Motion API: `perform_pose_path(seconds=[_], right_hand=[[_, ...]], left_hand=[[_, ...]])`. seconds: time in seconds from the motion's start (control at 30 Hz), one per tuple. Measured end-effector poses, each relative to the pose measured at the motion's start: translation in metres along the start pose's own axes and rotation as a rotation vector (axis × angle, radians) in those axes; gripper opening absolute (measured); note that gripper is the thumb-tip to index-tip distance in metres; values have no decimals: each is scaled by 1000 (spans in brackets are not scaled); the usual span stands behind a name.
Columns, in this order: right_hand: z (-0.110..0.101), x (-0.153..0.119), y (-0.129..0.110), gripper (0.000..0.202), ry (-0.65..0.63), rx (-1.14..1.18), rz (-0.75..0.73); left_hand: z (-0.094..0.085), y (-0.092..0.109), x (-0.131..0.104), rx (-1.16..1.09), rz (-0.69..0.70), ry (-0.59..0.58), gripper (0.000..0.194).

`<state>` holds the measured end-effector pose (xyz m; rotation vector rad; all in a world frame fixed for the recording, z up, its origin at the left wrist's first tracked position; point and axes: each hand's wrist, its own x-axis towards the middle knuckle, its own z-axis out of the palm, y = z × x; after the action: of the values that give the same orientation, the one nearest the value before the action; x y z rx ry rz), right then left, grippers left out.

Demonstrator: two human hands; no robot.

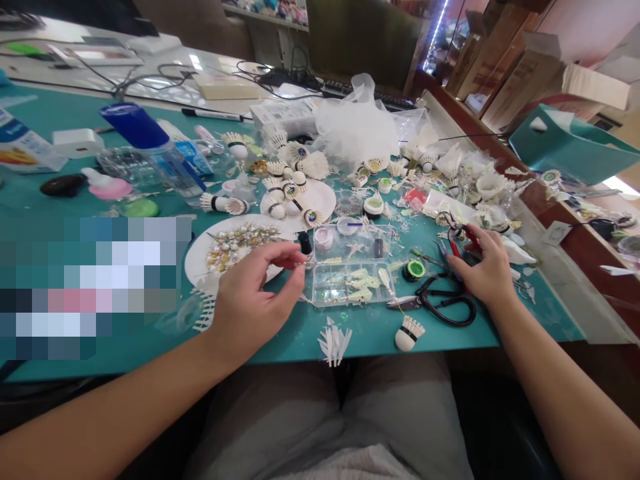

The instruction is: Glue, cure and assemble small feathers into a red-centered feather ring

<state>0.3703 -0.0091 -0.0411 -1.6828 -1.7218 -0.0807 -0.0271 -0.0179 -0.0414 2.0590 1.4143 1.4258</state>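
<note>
My left hand [263, 290] is closed in a pinch over the plastic compartment box [320, 297]. What sits between its fingertips is too small to make out. My right hand [485, 270] is wrapped around the red-handled pliers [454, 241] at the right of the mat. Just left of it lie black-handled scissors [450, 319], blades toward the box, and a small pot of green stuff [414, 269]. The box holds pale feather-like pieces [363, 283]. Near the front edge are a cut-down shuttlecock [407, 335] and a pile of white slivers [335, 343].
A white plate [195, 257] carries pearly beaded stems. Behind it, a second plate [325, 199] bears several trimmed shuttlecocks. A blue-capped bottle [160, 150], white netting [357, 127] and bagged scraps [493, 190] crowd the back. A teal bin [565, 150] stands at right.
</note>
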Motion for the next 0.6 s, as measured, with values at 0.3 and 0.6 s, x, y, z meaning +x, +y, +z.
perform_pose_path(seconds=[0.3,0.6], right_hand=[[0,0,-1,68,-6,14,3],[-1,0,0,69,-5,-17,5]], left_hand=[[0,1,3,0,191,91,16],[-2,5,3,-36,285,100,17]])
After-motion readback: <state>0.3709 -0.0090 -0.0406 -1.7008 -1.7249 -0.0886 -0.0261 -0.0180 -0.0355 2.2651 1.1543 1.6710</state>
